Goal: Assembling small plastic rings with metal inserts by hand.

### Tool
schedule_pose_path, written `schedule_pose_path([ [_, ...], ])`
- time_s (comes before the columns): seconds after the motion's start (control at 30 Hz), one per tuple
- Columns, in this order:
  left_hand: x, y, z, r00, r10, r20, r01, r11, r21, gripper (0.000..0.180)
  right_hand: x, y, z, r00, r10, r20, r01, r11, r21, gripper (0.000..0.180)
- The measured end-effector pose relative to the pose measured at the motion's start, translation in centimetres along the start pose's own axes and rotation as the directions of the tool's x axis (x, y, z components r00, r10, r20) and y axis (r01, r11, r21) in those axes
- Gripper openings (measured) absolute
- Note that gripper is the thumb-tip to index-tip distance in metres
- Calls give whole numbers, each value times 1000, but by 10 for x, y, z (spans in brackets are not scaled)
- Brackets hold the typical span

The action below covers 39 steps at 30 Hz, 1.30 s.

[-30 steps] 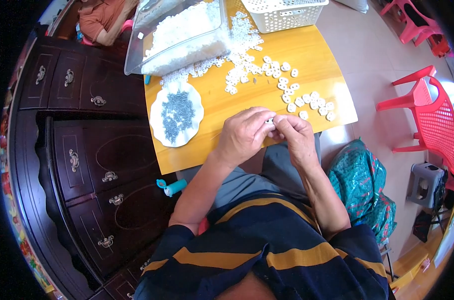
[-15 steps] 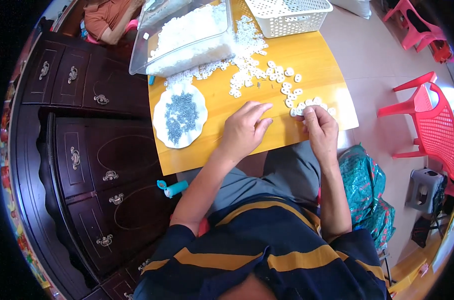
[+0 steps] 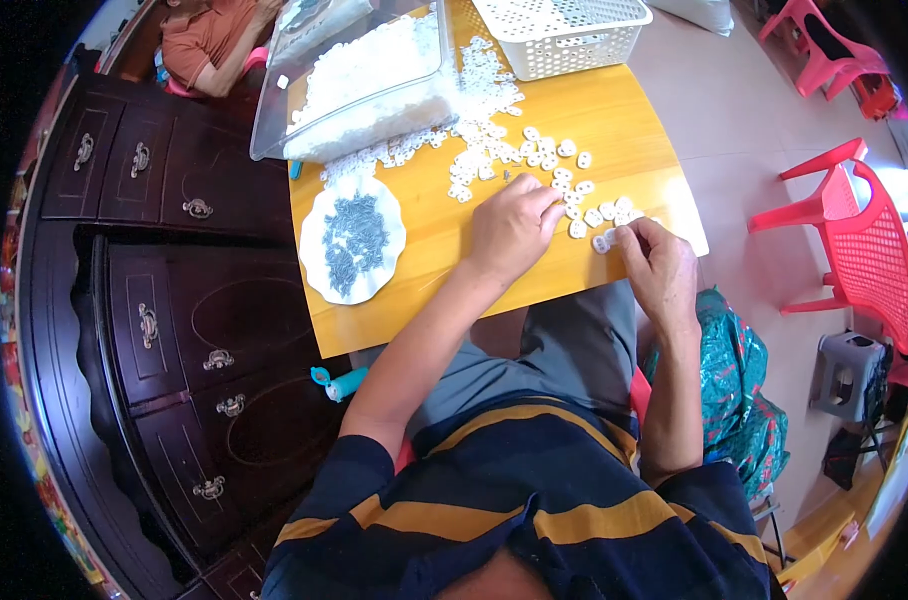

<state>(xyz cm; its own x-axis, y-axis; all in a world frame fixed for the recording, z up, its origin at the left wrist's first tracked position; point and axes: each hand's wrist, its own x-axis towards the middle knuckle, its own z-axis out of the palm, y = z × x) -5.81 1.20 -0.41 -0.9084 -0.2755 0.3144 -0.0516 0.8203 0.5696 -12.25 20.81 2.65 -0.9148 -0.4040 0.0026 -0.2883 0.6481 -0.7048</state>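
Small white oval pieces with two holes [image 3: 577, 229] lie in a loose trail on the wooden table [image 3: 434, 270]. My right hand [image 3: 662, 268] is at the near end of the trail, thumb and fingertips pinched on one white oval piece [image 3: 602, 243]. Further left, my left hand [image 3: 517, 228] is over the tabletop with its fingers curled together, the tips beside the white pieces. What those tips hold, if anything, is hidden. A white scalloped plate [image 3: 314, 240] to the left bears a pile of thin grey metal pins or screws [image 3: 356, 240].
A clear plastic bin [image 3: 374, 118] full of white pieces and a cream perforated basket [image 3: 574, 55] stand at the back. Dark drawers [image 3: 164, 290] flank the left. A red chair [image 3: 874, 260] and green bag [image 3: 729, 370] are right. A person [image 3: 209, 45] sits far left.
My left hand has moved right and away from me, its spread fingers now curled beside the white pieces. My right hand has drawn slightly nearer, with a white piece at its fingertips.
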Motion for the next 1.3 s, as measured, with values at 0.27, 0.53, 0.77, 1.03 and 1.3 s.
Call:
schedule_pose_path([
  [0.27,5,-4,9,986,166,-1,-163,975,151,7,0,5,8,1000,-18,-14,17,998,-54,24],
  [0.53,-23,-10,-20,1000,4,8,-4,1000,-20,7,0,5,16,993,-86,-76,76,990,-121,22],
  [0.77,-51,-41,-53,978,-125,-167,136,989,58,15,-3,-2,20,990,-83,-117,75,995,-72,11],
  [1.03,-44,-42,-54,992,-65,-111,95,953,288,24,-11,-14,33,970,-206,-132,222,968,117,9],
  [1.3,-53,-22,-47,997,-67,24,62,983,172,24,-11,-9,37,975,-201,-97,217,954,206,7],
])
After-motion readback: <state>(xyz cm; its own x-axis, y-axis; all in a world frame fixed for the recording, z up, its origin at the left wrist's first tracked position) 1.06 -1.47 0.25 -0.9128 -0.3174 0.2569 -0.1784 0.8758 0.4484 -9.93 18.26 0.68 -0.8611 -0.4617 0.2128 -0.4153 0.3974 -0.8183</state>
